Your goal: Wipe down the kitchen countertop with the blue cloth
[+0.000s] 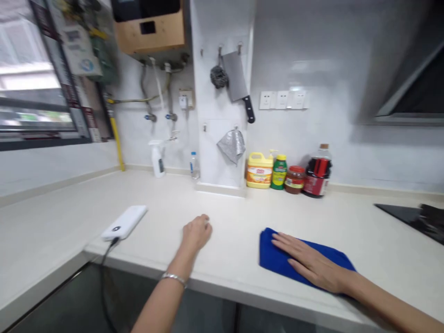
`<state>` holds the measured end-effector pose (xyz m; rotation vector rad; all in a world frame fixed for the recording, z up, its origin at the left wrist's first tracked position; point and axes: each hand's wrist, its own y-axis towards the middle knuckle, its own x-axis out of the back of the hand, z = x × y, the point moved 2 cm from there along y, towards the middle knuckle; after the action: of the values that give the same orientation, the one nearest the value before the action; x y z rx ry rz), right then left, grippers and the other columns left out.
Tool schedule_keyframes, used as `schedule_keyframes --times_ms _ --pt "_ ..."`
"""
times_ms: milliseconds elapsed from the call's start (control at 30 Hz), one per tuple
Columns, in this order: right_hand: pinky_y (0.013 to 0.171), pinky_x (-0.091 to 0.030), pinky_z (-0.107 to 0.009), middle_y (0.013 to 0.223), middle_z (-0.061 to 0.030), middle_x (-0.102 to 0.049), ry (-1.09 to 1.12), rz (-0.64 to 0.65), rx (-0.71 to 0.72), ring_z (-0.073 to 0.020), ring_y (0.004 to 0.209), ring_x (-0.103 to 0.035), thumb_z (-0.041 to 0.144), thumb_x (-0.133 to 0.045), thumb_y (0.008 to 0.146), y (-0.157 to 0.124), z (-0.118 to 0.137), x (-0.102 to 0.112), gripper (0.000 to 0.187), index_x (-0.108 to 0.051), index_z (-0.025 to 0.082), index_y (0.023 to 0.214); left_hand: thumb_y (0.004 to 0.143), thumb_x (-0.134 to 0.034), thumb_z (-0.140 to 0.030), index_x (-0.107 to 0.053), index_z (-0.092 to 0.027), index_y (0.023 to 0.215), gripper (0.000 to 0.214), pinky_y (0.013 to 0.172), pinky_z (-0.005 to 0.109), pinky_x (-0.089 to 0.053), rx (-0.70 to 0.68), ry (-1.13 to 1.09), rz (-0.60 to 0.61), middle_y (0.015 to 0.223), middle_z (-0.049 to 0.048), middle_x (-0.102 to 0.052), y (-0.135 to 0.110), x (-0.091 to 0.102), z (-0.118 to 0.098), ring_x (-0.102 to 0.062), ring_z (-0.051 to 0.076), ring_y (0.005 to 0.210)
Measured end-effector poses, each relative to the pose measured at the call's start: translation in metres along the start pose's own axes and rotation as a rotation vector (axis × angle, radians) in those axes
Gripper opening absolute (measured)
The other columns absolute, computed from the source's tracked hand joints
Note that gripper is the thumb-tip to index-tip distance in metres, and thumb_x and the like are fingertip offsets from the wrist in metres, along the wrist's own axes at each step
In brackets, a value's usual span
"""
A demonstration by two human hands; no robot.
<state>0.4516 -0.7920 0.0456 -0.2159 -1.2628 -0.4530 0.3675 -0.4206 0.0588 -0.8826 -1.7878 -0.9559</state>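
My right hand lies flat with fingers stretched out on a folded blue cloth that rests on the white countertop near its front edge. My left hand rests on the bare counter to the left of the cloth, fingers curled under in a loose fist; I cannot see anything in it. A silver bracelet sits on the left wrist.
A white power bank with a black cable lies at the left. Against the back wall stand a yellow jug, a green bottle, a red jar and a dark sauce bottle. A cleaver hangs above. A black cooktop is at the right.
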Motion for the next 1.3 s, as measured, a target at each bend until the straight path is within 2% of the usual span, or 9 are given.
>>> schedule_keyframes --times_ms 67,133,233,400,533,667,967,1133,1300 --pt "0.127 -0.018 -0.051 0.167 0.0080 -0.015 -0.025 -0.110 -0.068 -0.0245 0.154 -0.015 0.054 -0.036 0.103 -0.006 -0.006 -0.007 0.060 -0.017 0.042 0.159 0.091 -0.041 -0.029 -0.058 -0.024 0.122 0.037 0.097 0.040 -0.045 0.016 -0.005 -0.011 0.123 0.0086 -0.068 -0.002 -0.003 0.002 -0.063 0.025 0.113" --pt "0.126 -0.022 -0.053 0.167 0.0078 -0.016 -0.042 -0.147 -0.086 -0.0269 0.153 -0.019 0.055 -0.036 0.102 -0.004 -0.007 -0.019 0.060 -0.019 0.042 0.159 0.091 -0.042 -0.029 -0.058 -0.024 0.122 0.036 0.098 0.039 -0.044 0.027 -0.016 -0.023 0.123 0.0085 -0.068 -0.004 -0.007 0.004 -0.062 0.025 0.114" --pt "0.123 -0.028 -0.057 0.165 0.0081 -0.018 -0.070 -0.112 -0.080 -0.0299 0.151 -0.022 0.056 -0.034 0.102 0.008 -0.004 -0.038 0.058 -0.023 0.044 0.157 0.092 -0.042 -0.029 -0.057 -0.024 0.123 0.035 0.100 0.040 -0.043 0.028 -0.031 -0.037 0.124 0.0086 -0.066 -0.007 -0.011 0.005 -0.060 0.025 0.116" --pt "0.120 -0.030 -0.065 0.165 0.0090 -0.013 -0.123 -0.061 -0.064 -0.0333 0.150 -0.019 0.058 -0.038 0.098 0.021 -0.010 -0.057 0.066 -0.011 0.048 0.157 0.093 -0.041 -0.029 -0.056 -0.025 0.123 0.034 0.099 0.042 -0.042 0.022 -0.044 -0.035 0.124 0.0077 -0.065 -0.009 -0.017 0.006 -0.059 0.026 0.115" --pt "0.118 -0.033 -0.067 0.165 0.0103 -0.014 -0.147 -0.084 -0.023 -0.0347 0.149 -0.022 0.058 -0.042 0.095 0.024 -0.019 -0.059 0.069 -0.010 0.050 0.156 0.093 -0.040 -0.029 -0.055 -0.025 0.122 0.033 0.100 0.043 -0.041 0.025 -0.052 -0.023 0.123 0.0079 -0.064 -0.008 -0.019 0.007 -0.059 0.026 0.113" --pt "0.119 -0.034 -0.065 0.164 0.0100 -0.016 -0.157 -0.126 0.013 -0.0345 0.150 -0.022 0.057 -0.043 0.096 0.038 -0.021 -0.059 0.068 -0.015 0.048 0.157 0.093 -0.041 -0.029 -0.053 -0.025 0.124 0.034 0.102 0.042 -0.040 0.026 -0.055 -0.009 0.125 0.0089 -0.063 -0.008 -0.020 0.005 -0.058 0.026 0.116" --pt "0.125 -0.020 -0.057 0.166 0.0015 -0.019 -0.167 -0.081 0.017 -0.0280 0.153 -0.018 0.059 -0.027 0.102 0.101 -0.023 -0.057 0.062 -0.028 0.033 0.158 0.092 -0.041 -0.029 -0.054 -0.024 0.125 0.035 0.101 0.044 -0.041 0.040 -0.052 0.009 0.126 0.0089 -0.063 -0.009 -0.016 0.003 -0.058 0.027 0.115" --pt "0.126 -0.020 -0.053 0.166 -0.0018 -0.025 -0.171 -0.083 0.007 -0.0261 0.153 -0.021 0.060 -0.024 0.101 0.138 -0.033 -0.055 0.065 -0.033 0.029 0.157 0.091 -0.042 -0.029 -0.054 -0.026 0.124 0.035 0.101 0.043 -0.041 0.042 -0.059 0.008 0.125 0.0089 -0.064 -0.008 -0.015 0.003 -0.058 0.027 0.115" --pt "0.127 -0.018 -0.049 0.165 -0.0050 -0.028 -0.195 -0.102 -0.069 -0.0260 0.153 -0.023 0.059 -0.027 0.099 0.172 -0.053 -0.055 0.067 -0.037 0.025 0.156 0.092 -0.043 -0.033 -0.055 -0.028 0.124 0.035 0.100 0.044 -0.042 0.057 -0.039 0.007 0.123 0.0073 -0.066 -0.006 -0.016 0.006 -0.059 0.027 0.115"
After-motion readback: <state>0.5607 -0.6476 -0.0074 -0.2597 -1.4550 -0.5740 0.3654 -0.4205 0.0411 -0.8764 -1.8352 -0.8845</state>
